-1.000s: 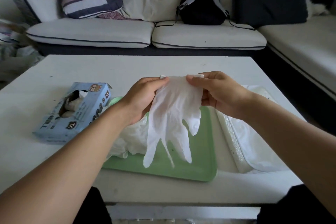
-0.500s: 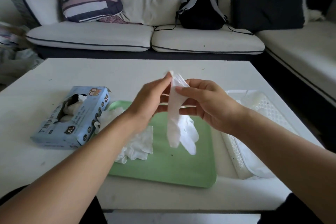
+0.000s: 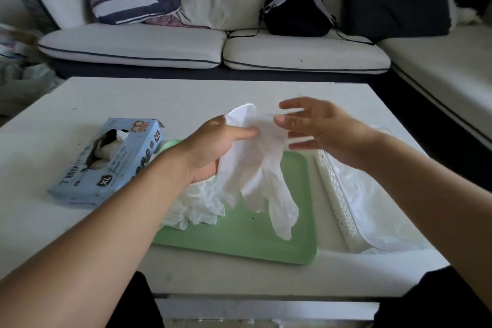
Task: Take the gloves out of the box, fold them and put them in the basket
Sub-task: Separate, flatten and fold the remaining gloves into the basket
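The left hand [image 3: 213,146] grips a white glove [image 3: 255,168] (fingers dangling), while the right hand [image 3: 319,128] hovers just beside it, fingers spread.

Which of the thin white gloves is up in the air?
The thin white glove pinched at its cuff by the left hand, fingers dangling over the green tray. The other gloves lie crumpled in a pile on that tray.

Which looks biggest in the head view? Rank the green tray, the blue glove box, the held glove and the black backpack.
1. Green tray, though partly covered.
2. Blue glove box and held glove: look alike, no ranking.
3. Black backpack, but it sits farther back on the sofa, so its real size is unsure.
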Action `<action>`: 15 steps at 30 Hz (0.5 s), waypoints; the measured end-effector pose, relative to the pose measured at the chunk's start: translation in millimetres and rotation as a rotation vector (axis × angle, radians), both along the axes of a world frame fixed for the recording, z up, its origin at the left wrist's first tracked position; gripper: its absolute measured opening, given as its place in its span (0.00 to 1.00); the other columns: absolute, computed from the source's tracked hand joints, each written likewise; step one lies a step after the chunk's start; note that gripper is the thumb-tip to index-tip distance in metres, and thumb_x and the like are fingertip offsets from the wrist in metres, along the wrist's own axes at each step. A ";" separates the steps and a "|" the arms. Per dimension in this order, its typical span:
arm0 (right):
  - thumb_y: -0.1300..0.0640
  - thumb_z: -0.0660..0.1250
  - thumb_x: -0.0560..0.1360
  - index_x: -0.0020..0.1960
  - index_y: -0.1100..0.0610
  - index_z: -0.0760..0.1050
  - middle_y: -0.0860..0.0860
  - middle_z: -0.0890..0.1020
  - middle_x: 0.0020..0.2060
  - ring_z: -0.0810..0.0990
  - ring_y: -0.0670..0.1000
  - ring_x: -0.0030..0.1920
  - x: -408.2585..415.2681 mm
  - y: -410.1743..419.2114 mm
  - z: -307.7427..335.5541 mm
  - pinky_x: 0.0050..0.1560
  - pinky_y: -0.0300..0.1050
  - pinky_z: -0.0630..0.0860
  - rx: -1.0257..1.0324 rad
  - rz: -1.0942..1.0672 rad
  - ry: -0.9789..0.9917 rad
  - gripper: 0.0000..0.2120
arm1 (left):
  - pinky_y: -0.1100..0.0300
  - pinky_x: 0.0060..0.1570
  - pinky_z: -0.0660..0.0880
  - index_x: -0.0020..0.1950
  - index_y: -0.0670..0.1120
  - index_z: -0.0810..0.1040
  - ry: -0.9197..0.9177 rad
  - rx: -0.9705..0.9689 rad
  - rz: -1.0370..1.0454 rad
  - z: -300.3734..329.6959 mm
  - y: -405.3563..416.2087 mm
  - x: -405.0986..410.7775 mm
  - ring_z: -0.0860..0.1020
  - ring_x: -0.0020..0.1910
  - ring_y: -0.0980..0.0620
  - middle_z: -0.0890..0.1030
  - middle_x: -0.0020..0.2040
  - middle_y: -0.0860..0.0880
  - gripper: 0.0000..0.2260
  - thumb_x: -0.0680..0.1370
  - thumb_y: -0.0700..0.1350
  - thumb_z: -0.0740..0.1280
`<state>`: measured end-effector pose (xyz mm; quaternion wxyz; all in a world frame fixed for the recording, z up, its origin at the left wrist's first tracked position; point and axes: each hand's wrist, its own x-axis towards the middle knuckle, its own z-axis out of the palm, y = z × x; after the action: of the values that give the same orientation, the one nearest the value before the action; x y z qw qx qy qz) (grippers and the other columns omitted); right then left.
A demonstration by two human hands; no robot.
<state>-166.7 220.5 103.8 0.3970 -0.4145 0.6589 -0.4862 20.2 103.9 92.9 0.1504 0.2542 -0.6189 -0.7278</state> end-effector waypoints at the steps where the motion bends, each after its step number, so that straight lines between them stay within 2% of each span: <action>1: 0.45 0.74 0.70 0.64 0.56 0.78 0.53 0.84 0.57 0.84 0.55 0.56 2.0 1.6 -2.0 0.58 0.52 0.80 0.065 0.100 -0.073 0.26 | 0.50 0.56 0.81 0.62 0.43 0.81 0.007 0.039 -0.062 0.3 0.7 1.4 0.84 0.55 0.43 0.85 0.57 0.41 0.11 0.83 0.37 0.62; 3: 0.48 0.71 0.74 0.62 0.59 0.80 0.55 0.84 0.56 0.83 0.55 0.55 8.9 2.9 -4.4 0.59 0.51 0.79 0.108 0.214 -0.160 0.21 | 0.51 0.57 0.81 0.66 0.44 0.79 0.021 0.113 -0.159 2.2 4.0 3.1 0.83 0.58 0.44 0.84 0.59 0.42 0.13 0.83 0.39 0.60; 6: 0.55 0.73 0.73 0.61 0.63 0.80 0.58 0.85 0.56 0.84 0.56 0.56 13.6 -0.6 -5.6 0.59 0.51 0.80 0.062 0.171 -0.175 0.19 | 0.52 0.58 0.81 0.65 0.42 0.79 -0.008 0.146 -0.218 3.9 3.5 5.4 0.83 0.59 0.45 0.84 0.60 0.42 0.15 0.82 0.44 0.61; 8: 0.59 0.73 0.72 0.60 0.65 0.80 0.59 0.85 0.54 0.84 0.57 0.55 14.3 -1.8 -2.8 0.56 0.49 0.81 0.039 0.148 -0.161 0.18 | 0.51 0.58 0.80 0.64 0.40 0.80 -0.016 0.099 -0.162 3.7 -0.2 6.6 0.84 0.57 0.44 0.84 0.59 0.41 0.17 0.79 0.47 0.64; 11: 0.63 0.71 0.74 0.60 0.66 0.80 0.60 0.85 0.54 0.85 0.58 0.54 13.9 0.5 -0.6 0.53 0.47 0.82 0.070 0.193 -0.238 0.15 | 0.50 0.53 0.81 0.62 0.39 0.80 -0.009 0.021 -0.071 3.0 -9.4 9.6 0.84 0.52 0.46 0.85 0.55 0.42 0.14 0.82 0.47 0.65; 13: 0.63 0.71 0.74 0.60 0.67 0.80 0.61 0.84 0.56 0.84 0.58 0.54 13.5 1.8 -2.4 0.55 0.48 0.82 0.103 0.210 -0.290 0.16 | 0.50 0.52 0.80 0.67 0.37 0.77 -0.065 -0.062 -0.119 0.5 -19.1 13.5 0.83 0.54 0.45 0.84 0.57 0.41 0.20 0.80 0.49 0.67; 15: 0.62 0.71 0.75 0.61 0.66 0.79 0.60 0.84 0.56 0.84 0.57 0.54 13.6 0.4 -7.0 0.54 0.48 0.82 0.138 0.218 -0.319 0.16 | 0.49 0.49 0.79 0.64 0.33 0.76 -0.185 -0.171 -0.203 -1.0 -27.7 17.2 0.80 0.50 0.42 0.81 0.53 0.37 0.28 0.76 0.55 0.71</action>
<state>-153.0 221.0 96.8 0.5740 -0.3728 0.5708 -0.4535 37.4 76.2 91.8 0.0395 0.2427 -0.7123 -0.6574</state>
